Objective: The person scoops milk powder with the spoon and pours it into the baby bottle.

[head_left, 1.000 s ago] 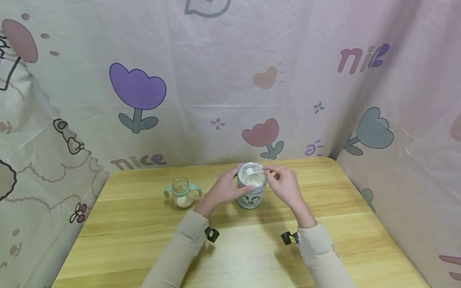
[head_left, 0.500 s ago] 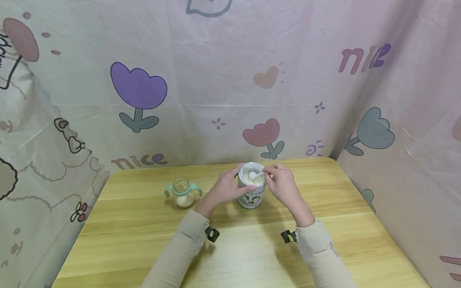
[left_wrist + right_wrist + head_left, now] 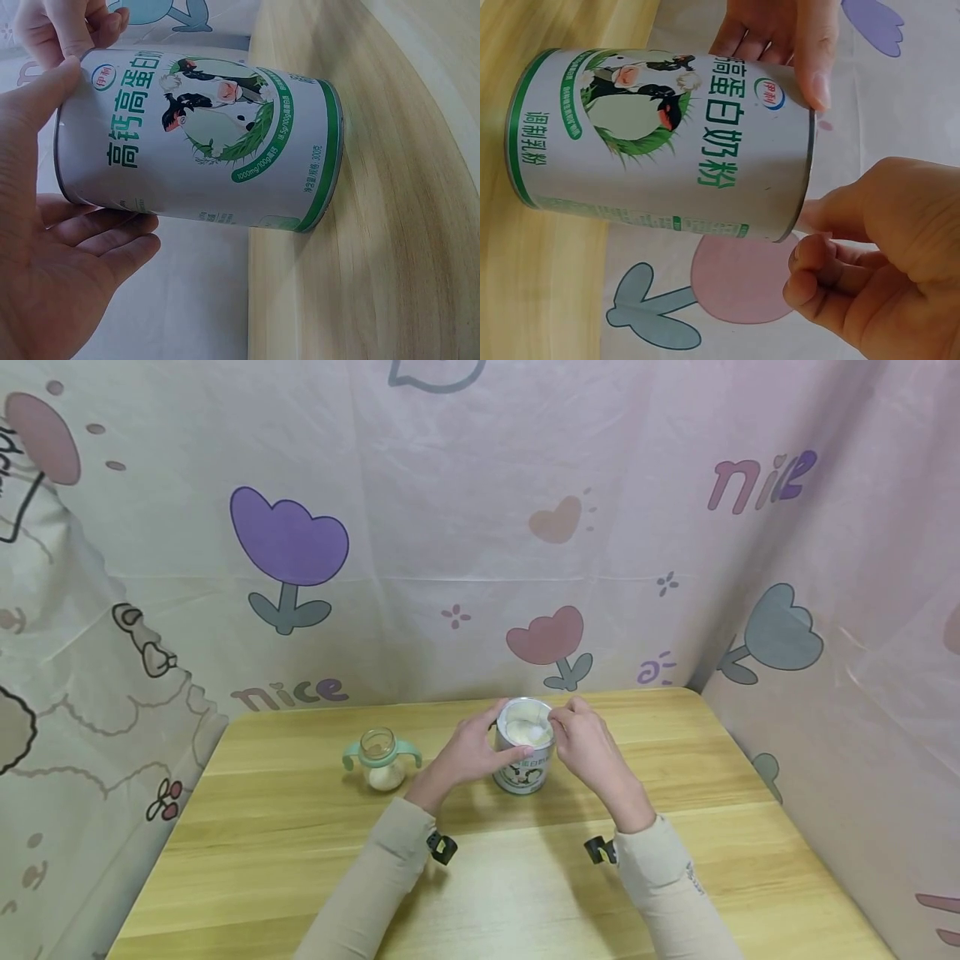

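Note:
An open white-and-green can of milk powder (image 3: 522, 777), printed with a cow, stands upright on the wooden table. My left hand (image 3: 468, 753) holds it near the rim from the left, the thumb across the front and the fingers round the other side. At the right of the rim, my right hand (image 3: 589, 747) pinches the handle of a small white scoop (image 3: 535, 732) whose bowl is down in the powder. In the right wrist view the curled fingers (image 3: 810, 281) touch the rim area, and the can wall hides the scoop.
To the left of the can stands a baby bottle (image 3: 384, 770) without a cap, with green handles and pale powder at its bottom. A printed cloth (image 3: 420, 635) hangs along the table's (image 3: 487, 893) back edge and both sides.
The scoop has gone lower into the can and tilted, its bowl shifting right toward the rim. My right hand has turned slightly with it. The left hand and the can stay put.

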`<state>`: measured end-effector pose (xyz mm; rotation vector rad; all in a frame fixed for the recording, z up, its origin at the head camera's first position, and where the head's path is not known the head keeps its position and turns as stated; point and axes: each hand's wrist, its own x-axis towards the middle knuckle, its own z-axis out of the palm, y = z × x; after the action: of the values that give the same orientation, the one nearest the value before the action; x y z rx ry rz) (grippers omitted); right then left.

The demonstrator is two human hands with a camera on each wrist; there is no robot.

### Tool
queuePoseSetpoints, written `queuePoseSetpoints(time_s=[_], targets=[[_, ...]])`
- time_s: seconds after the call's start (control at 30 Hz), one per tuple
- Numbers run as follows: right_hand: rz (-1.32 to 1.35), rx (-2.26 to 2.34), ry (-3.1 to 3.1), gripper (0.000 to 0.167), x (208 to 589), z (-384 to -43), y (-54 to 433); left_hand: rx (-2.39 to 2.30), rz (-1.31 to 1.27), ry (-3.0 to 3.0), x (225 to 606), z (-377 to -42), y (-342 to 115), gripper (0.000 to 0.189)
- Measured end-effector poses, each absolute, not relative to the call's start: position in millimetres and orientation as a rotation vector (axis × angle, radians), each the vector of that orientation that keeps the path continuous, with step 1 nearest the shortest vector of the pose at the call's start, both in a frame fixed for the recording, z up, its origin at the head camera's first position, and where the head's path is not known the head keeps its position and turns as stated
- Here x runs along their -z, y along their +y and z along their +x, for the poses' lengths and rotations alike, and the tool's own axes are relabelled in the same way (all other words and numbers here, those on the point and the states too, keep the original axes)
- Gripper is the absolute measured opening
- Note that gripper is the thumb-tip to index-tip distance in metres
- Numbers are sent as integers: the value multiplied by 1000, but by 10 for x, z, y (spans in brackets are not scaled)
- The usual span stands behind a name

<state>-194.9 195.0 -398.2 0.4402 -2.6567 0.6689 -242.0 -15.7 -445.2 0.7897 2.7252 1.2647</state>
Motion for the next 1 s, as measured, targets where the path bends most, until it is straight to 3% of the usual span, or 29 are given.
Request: queuePoseSetpoints(time_s=[0.57,1.0], targets=[[413,-661,-2736,15,3932,-1924,1911,-1279,785,2719,4454,-2407,-161,97],[430,-929,-2675,17,3957,-1930,1888,-1266,784,2726,4444,-2399,-162,96]])
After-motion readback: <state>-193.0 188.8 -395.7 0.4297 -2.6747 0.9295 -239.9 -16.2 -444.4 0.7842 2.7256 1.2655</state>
